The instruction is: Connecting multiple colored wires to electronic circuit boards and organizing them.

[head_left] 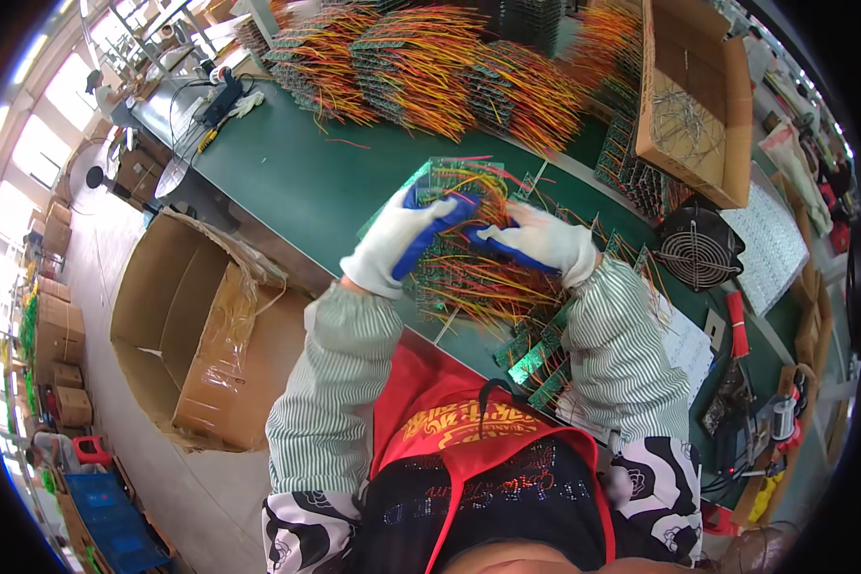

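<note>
Near the front edge of the green workbench [297, 172], a wired circuit board [446, 176] is being held by the gloved left hand [413, 230], with fingers being bent around it. Its orange wires [494, 196] are being approached closely by the right hand [534, 239]; whether its fingers are pinching cannot be told.

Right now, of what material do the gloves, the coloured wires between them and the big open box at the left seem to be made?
Gloves: probably matte white fabric; the blue areas look rubber-coated.
Wires: likely plastic-insulated, given bright red-to-yellow colours and loose bends; cores unseen.
Box: matte brown cardboard, apparently, with folded panels; shiny strips suggest plastic tape.
</note>
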Available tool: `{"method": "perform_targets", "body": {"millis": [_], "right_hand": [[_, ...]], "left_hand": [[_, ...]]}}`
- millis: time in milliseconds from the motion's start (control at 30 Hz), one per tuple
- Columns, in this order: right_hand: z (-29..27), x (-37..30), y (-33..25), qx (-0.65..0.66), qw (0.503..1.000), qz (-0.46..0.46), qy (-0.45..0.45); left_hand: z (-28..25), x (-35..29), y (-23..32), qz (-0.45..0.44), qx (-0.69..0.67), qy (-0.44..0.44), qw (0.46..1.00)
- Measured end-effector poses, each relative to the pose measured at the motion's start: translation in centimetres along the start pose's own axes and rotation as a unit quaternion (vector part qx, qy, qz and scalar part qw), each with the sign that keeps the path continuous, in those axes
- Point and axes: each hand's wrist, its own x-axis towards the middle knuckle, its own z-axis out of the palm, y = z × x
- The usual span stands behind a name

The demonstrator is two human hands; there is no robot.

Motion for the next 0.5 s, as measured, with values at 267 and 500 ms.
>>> {"method": "perform_targets", "body": {"millis": [267, 500], "right_hand": [[-1.7, 0.9, -3.8, -0.172, 0.979, 0.041, 0.106], [-1.7, 7.0, -4.4, -0.229, 0.954, 0.003, 0.194]], "left_hand": [[-2.0, 1.2, 0.6, 0.003, 0.067, 0.096, 0.993], [-6.0, 5.4, 1.2, -0.088, 0.040, 0.075, 0.993]]}}
